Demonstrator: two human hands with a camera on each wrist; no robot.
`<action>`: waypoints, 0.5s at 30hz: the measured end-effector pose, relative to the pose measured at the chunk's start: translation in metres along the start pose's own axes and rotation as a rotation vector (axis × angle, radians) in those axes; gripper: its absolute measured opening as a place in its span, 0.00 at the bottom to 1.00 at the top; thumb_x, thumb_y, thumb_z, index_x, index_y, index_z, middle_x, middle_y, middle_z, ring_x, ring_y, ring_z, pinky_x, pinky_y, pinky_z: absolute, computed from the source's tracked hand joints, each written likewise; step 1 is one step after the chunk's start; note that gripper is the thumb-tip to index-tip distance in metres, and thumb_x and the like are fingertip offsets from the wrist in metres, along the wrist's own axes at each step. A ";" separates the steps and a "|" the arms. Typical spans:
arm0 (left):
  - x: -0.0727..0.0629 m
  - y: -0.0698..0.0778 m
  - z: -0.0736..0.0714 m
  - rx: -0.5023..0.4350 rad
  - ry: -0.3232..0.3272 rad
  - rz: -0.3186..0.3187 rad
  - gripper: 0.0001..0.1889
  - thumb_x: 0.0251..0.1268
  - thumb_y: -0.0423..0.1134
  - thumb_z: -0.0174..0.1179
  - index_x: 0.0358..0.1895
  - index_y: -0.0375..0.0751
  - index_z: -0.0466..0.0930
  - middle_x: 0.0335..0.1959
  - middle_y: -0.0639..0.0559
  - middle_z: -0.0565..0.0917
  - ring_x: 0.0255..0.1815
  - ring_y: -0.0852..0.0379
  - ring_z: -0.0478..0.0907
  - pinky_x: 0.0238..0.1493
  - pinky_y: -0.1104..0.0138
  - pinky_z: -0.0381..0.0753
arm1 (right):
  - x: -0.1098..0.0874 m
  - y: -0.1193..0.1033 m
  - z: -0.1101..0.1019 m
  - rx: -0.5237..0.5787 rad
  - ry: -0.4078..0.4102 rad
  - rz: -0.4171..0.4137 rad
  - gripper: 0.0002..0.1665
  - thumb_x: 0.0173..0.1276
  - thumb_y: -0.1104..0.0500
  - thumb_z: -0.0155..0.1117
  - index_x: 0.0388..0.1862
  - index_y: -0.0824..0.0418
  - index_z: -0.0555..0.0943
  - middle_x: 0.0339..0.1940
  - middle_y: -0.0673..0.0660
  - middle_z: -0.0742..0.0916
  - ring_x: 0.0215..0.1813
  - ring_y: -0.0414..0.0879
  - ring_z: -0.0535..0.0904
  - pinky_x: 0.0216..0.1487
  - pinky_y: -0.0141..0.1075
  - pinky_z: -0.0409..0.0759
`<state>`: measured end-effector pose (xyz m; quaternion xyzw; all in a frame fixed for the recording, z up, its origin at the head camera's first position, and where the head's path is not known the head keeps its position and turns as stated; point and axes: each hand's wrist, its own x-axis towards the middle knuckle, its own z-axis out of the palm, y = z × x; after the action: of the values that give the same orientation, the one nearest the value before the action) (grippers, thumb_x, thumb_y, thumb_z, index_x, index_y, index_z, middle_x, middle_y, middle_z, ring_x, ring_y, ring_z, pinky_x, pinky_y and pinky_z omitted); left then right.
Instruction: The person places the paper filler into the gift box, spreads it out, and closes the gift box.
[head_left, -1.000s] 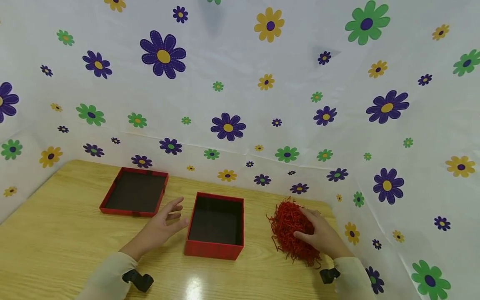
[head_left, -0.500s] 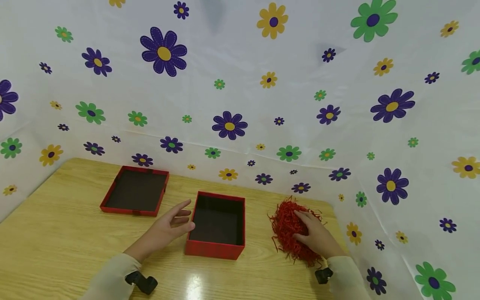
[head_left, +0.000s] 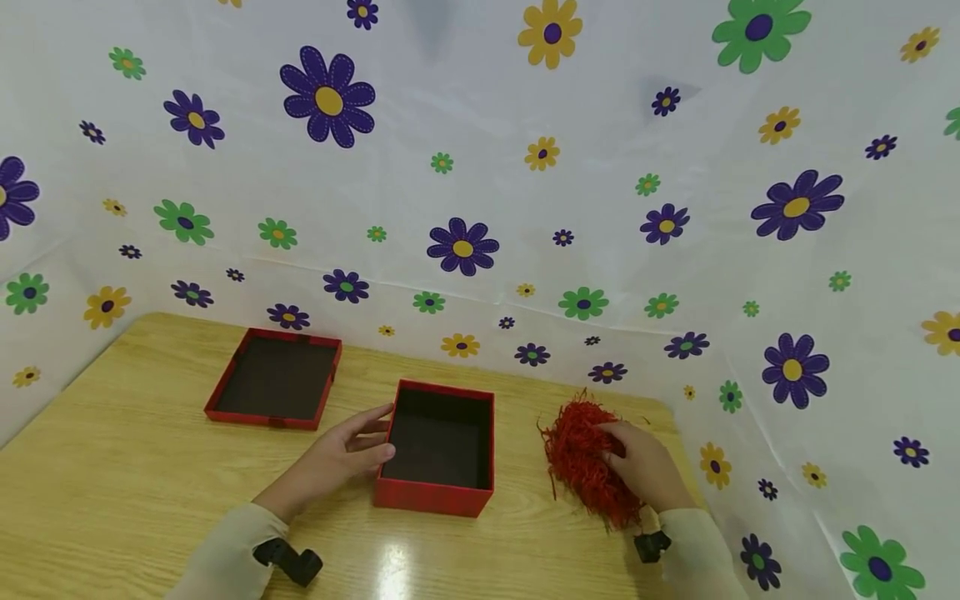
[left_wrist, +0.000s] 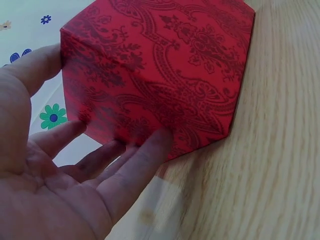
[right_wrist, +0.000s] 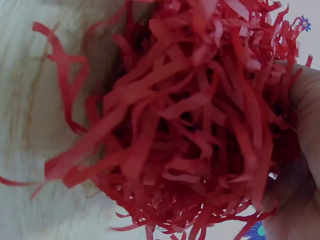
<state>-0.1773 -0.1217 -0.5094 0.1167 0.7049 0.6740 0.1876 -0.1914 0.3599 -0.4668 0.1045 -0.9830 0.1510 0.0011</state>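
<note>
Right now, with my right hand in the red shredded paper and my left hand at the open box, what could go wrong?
Loose strands stick out from the red shredded paper, so some might drop onto the table if the right hand lifts it.
The left hand is at just one side of the open box, so a push there could slide it along the table.
</note>
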 end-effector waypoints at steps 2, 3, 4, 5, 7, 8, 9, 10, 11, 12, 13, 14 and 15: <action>0.001 0.000 0.000 -0.016 -0.007 -0.004 0.39 0.74 0.46 0.65 0.83 0.50 0.57 0.77 0.35 0.64 0.76 0.31 0.64 0.59 0.52 0.84 | 0.000 0.000 -0.002 -0.005 0.021 -0.012 0.23 0.70 0.66 0.70 0.63 0.63 0.82 0.60 0.64 0.85 0.62 0.66 0.80 0.62 0.62 0.77; 0.001 0.000 0.000 -0.020 -0.009 -0.003 0.39 0.74 0.45 0.65 0.83 0.49 0.57 0.77 0.34 0.64 0.76 0.31 0.64 0.58 0.51 0.84 | -0.001 -0.001 -0.004 -0.010 0.031 -0.020 0.22 0.70 0.66 0.70 0.63 0.63 0.82 0.60 0.65 0.86 0.62 0.66 0.81 0.61 0.62 0.78; 0.001 0.000 0.000 -0.024 -0.012 -0.006 0.39 0.74 0.45 0.65 0.83 0.49 0.57 0.78 0.34 0.63 0.76 0.31 0.64 0.58 0.51 0.84 | -0.001 -0.001 -0.005 -0.012 0.042 -0.026 0.22 0.69 0.66 0.70 0.62 0.63 0.83 0.59 0.65 0.86 0.61 0.66 0.81 0.61 0.62 0.78; 0.001 0.000 0.000 -0.031 -0.008 -0.013 0.39 0.74 0.45 0.65 0.83 0.50 0.57 0.77 0.34 0.64 0.76 0.31 0.64 0.57 0.51 0.84 | -0.001 -0.001 -0.006 -0.013 0.051 -0.033 0.22 0.69 0.67 0.70 0.61 0.64 0.83 0.59 0.65 0.86 0.61 0.66 0.81 0.61 0.62 0.78; 0.001 0.000 0.000 -0.034 -0.006 -0.017 0.39 0.74 0.45 0.65 0.83 0.50 0.57 0.78 0.35 0.64 0.76 0.32 0.64 0.58 0.52 0.84 | -0.001 -0.002 -0.008 -0.010 0.067 -0.047 0.21 0.69 0.67 0.70 0.60 0.64 0.83 0.58 0.65 0.86 0.61 0.66 0.81 0.61 0.62 0.78; 0.000 0.000 0.000 -0.034 -0.004 -0.017 0.39 0.74 0.45 0.65 0.83 0.50 0.57 0.78 0.35 0.64 0.76 0.32 0.64 0.58 0.52 0.84 | -0.001 -0.002 -0.009 -0.006 0.073 -0.050 0.20 0.69 0.67 0.70 0.60 0.64 0.83 0.58 0.65 0.86 0.60 0.66 0.82 0.60 0.62 0.78; 0.000 0.001 0.000 -0.036 -0.004 -0.017 0.39 0.74 0.45 0.65 0.83 0.50 0.57 0.77 0.34 0.64 0.76 0.31 0.64 0.58 0.52 0.84 | -0.001 -0.002 -0.010 -0.002 0.080 -0.052 0.20 0.68 0.67 0.70 0.60 0.64 0.84 0.58 0.65 0.86 0.60 0.66 0.82 0.60 0.62 0.78; 0.000 0.001 0.000 -0.038 -0.002 -0.017 0.39 0.74 0.45 0.65 0.83 0.50 0.57 0.77 0.35 0.64 0.76 0.32 0.63 0.58 0.52 0.84 | -0.001 -0.002 -0.011 0.004 0.086 -0.051 0.20 0.68 0.67 0.70 0.59 0.64 0.84 0.57 0.65 0.86 0.60 0.66 0.82 0.60 0.62 0.79; 0.000 0.001 0.000 -0.037 -0.002 -0.013 0.39 0.74 0.45 0.65 0.83 0.49 0.57 0.77 0.34 0.64 0.76 0.31 0.63 0.58 0.52 0.84 | -0.001 -0.002 -0.013 0.008 0.092 -0.050 0.20 0.68 0.68 0.70 0.59 0.64 0.84 0.57 0.65 0.87 0.59 0.65 0.82 0.60 0.62 0.79; -0.001 0.001 0.000 -0.039 -0.002 -0.010 0.39 0.74 0.45 0.65 0.83 0.49 0.57 0.77 0.34 0.63 0.76 0.31 0.63 0.58 0.52 0.84 | -0.001 -0.002 -0.014 0.011 0.097 -0.048 0.20 0.68 0.68 0.70 0.59 0.64 0.84 0.56 0.65 0.87 0.59 0.65 0.82 0.60 0.62 0.79; -0.001 0.002 0.001 -0.040 -0.001 -0.009 0.39 0.74 0.45 0.65 0.83 0.49 0.57 0.77 0.34 0.63 0.76 0.31 0.63 0.58 0.51 0.84 | -0.001 -0.003 -0.015 0.013 0.101 -0.047 0.20 0.68 0.68 0.70 0.59 0.64 0.84 0.56 0.65 0.87 0.59 0.65 0.83 0.60 0.62 0.79; -0.001 0.002 0.001 -0.041 -0.002 -0.008 0.39 0.74 0.45 0.65 0.83 0.49 0.57 0.78 0.33 0.63 0.77 0.31 0.63 0.58 0.51 0.84 | -0.001 -0.003 -0.016 0.012 0.109 -0.053 0.20 0.68 0.68 0.70 0.59 0.65 0.84 0.55 0.65 0.87 0.59 0.65 0.82 0.63 0.63 0.76; -0.001 0.002 0.001 -0.042 -0.003 -0.006 0.39 0.75 0.45 0.65 0.83 0.48 0.57 0.78 0.33 0.63 0.77 0.31 0.63 0.58 0.51 0.84 | 0.000 -0.003 -0.018 -0.002 0.120 -0.065 0.20 0.67 0.68 0.71 0.58 0.66 0.84 0.55 0.66 0.87 0.59 0.66 0.82 0.66 0.64 0.72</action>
<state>-0.1760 -0.1215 -0.5072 0.1119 0.6907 0.6879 0.1931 -0.1910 0.3624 -0.4491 0.1271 -0.9774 0.1558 0.0652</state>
